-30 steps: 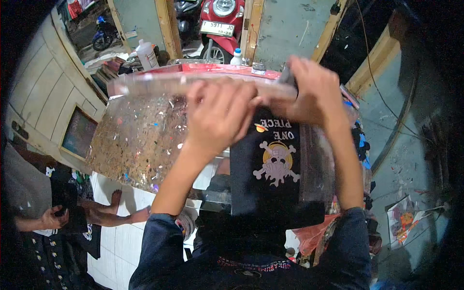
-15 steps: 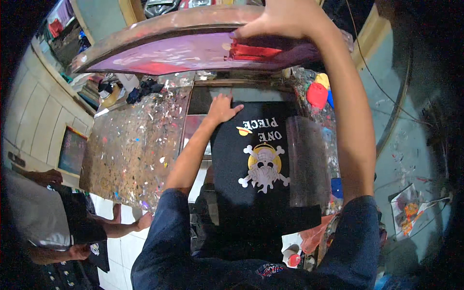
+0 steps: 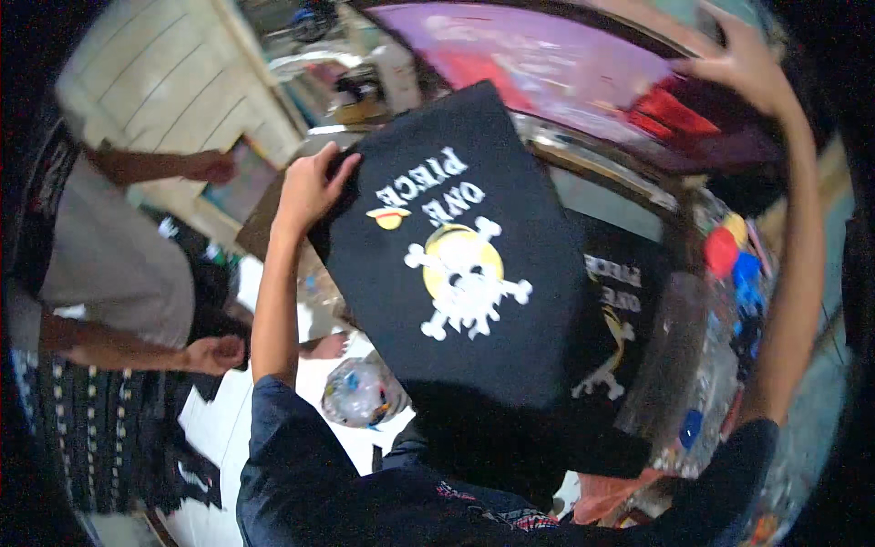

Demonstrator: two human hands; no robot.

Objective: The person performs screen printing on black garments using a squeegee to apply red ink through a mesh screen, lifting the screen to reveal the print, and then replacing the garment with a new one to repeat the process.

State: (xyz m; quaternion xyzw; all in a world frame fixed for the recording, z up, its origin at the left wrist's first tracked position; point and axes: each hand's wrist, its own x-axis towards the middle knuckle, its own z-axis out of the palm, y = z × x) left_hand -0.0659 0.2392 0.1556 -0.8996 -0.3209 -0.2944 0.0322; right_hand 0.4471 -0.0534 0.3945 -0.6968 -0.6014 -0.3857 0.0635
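My left hand [image 3: 314, 182] is closed on the upper left corner of a black fabric panel [image 3: 538, 237], which is raised and tilted. White lettering, a small straw hat and a skull with crossed bones are printed on it. Below it to the right, partly covered, lies another black piece [image 3: 611, 351] with a matching print. At the upper right my right hand [image 3: 743, 68] grips the edge of a screen-printing frame [image 3: 556, 68], held up at a slant. Its mesh is purple-pink with red ink patches.
At the left stands a person in a grey garment [image 3: 118, 264], one hand [image 3: 219, 354] near my left forearm. A paint-spotted table [image 3: 314, 273] is behind the raised panel. A round, clear plastic-looking container [image 3: 363, 394] sits low. Red, yellow and blue items [image 3: 722, 251] lie at the right.
My left hand has lifted the black panel up and leftward, uncovering a similar print underneath. The view has turned left, and the screen frame and right hand now appear farther right.
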